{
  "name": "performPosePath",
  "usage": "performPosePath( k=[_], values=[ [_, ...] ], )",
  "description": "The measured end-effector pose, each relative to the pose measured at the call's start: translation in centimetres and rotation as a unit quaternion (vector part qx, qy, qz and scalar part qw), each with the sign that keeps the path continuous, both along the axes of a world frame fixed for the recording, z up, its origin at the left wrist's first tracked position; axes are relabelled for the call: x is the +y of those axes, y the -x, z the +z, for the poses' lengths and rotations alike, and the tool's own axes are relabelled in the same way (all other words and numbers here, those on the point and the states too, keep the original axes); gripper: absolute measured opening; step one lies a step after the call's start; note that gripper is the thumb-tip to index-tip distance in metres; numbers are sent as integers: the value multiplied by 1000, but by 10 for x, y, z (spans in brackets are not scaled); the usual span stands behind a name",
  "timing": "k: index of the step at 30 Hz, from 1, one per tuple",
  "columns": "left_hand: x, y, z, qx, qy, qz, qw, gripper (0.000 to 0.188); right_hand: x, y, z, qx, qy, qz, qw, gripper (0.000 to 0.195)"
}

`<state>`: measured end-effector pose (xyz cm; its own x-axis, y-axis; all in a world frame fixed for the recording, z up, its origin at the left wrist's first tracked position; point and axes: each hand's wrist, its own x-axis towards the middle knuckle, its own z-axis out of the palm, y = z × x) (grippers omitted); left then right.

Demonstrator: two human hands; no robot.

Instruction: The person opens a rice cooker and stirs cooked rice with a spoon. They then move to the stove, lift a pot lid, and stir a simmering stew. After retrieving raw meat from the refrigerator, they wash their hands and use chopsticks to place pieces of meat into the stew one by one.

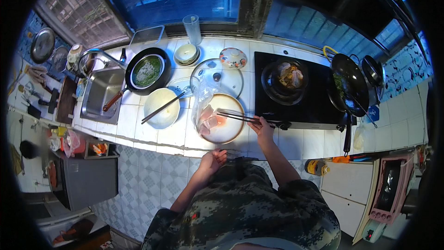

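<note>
My right hand (262, 130) is closed around a pair of dark chopsticks (236, 116), whose tips reach over a round plate (230, 133) with a brown rim. Pieces of pale raw meat (209, 121) lie at the plate's left side, partly in a clear plastic bag (204, 93). Below the plate, by the counter's front edge, my left hand (215, 159) has its fingers loosely curled and holds nothing visible. Left of the plate, another pair of chopsticks (163, 107) rests across a cream bowl (166, 119).
A black stove (312, 107) at the right bears a pot of food (289, 76) and a wok (353, 93). Behind the plate are a glass lid (234, 76) and a patterned lidded bowl (233, 58). A pan (165, 76) holding a bowl of greens stands beside the sink (104, 86).
</note>
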<state>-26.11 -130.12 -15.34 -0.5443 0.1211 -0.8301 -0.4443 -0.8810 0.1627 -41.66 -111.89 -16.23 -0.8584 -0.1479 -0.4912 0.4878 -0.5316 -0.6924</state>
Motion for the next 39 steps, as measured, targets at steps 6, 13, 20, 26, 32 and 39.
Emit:
performPosePath(
  k=[6,13,20,26,32,39],
  values=[
    [1,3,-13,10,-4,-31,999,55,21,-6,8,-11,21,-1,1000,28],
    [10,10,-6,24,-1,-64,998,47,20,-11,28,60,-62,15,996,27],
    [10,12,-2,30,-5,-65,997,48,-1,-8,27,216,-166,159,949,29],
    [6,9,-2,29,-2,-49,998,46,-29,-4,2,226,-159,165,947,28],
    [5,6,0,22,4,-34,999,50,-31,-4,-1,184,-124,101,970,26],
    [7,7,1,14,11,-34,999,50,-2,4,-15,-4,28,21,999,26]
  ],
)
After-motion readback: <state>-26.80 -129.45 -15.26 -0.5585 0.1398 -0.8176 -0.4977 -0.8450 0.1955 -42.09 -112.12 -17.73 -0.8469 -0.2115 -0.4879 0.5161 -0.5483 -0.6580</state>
